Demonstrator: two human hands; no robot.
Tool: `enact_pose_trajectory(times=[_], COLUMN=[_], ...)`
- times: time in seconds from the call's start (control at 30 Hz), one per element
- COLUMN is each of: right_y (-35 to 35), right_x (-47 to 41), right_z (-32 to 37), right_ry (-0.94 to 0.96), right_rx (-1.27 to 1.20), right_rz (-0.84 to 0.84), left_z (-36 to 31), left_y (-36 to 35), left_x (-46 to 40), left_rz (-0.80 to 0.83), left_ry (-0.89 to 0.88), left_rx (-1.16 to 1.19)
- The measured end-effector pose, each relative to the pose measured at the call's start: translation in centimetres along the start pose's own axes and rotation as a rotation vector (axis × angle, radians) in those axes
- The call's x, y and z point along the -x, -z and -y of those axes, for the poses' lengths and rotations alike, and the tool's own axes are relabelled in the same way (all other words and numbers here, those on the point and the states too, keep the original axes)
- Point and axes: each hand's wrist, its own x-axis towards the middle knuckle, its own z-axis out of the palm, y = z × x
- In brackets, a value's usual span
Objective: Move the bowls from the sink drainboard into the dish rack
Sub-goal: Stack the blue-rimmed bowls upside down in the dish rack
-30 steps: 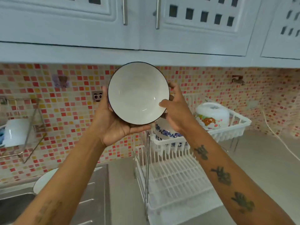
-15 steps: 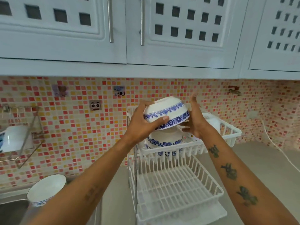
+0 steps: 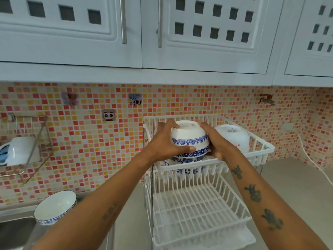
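In the upper tier of the dish rack (image 3: 259, 156), at its left end, I hold a blue-patterned bowl (image 3: 189, 136) upside down between both hands. My left hand (image 3: 162, 141) wraps the bowl's left side: the thumb lies across the front over the blue band near the rim, and the fingers (image 3: 172, 124) curl over the upturned base. My right hand (image 3: 215, 141) presses against the right side, palm on the wall of the bowl, fingers reaching up to the base edge. Both hands are closed around the bowl to its full width, with contact on opposite sides. The bowl sits directly on top of a second inverted blue-patterned bowl (image 3: 185, 164) resting in the same tier; whether the two are fully nested I cannot tell. To the right in that tier lies a white bowl (image 3: 236, 139), also inverted. The lower tier (image 3: 194, 210) holds no dishes. One more bowl (image 3: 55, 207) stands upright, tilted, on the drainboard (image 3: 12, 212) at the lower left, well apart from the rack
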Motion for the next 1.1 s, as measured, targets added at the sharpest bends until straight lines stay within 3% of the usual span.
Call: enact_pose_trajectory(times=[0.2, 0.7, 0.97, 1.1], right_y=[0.0, -0.4, -0.6, -0.7], right_x=[-0.5, -0.5, -0.4, -0.4], right_z=[-0.4, -0.4, -0.4, -0.4], right_ry=[-0.027, -0.085, -0.085, -0.087], right_rx=[0.033, 0.061, 0.063, 0.049], right_rz=[-0.036, -0.077, -0.093, -0.111], left_z=[0.2, 0.2, 0.3, 0.2], left_y=[-0.5, -0.7, -0.4, -0.4], left_x=[-0.2, -0.2, -1.3, -2.2], left_rz=[0.091, 0.211, 0.234, 0.244], left_ry=[-0.009, 0.018, 0.116, 0.27], left_rx=[-0.181, -0.325, -0.173, -0.089])
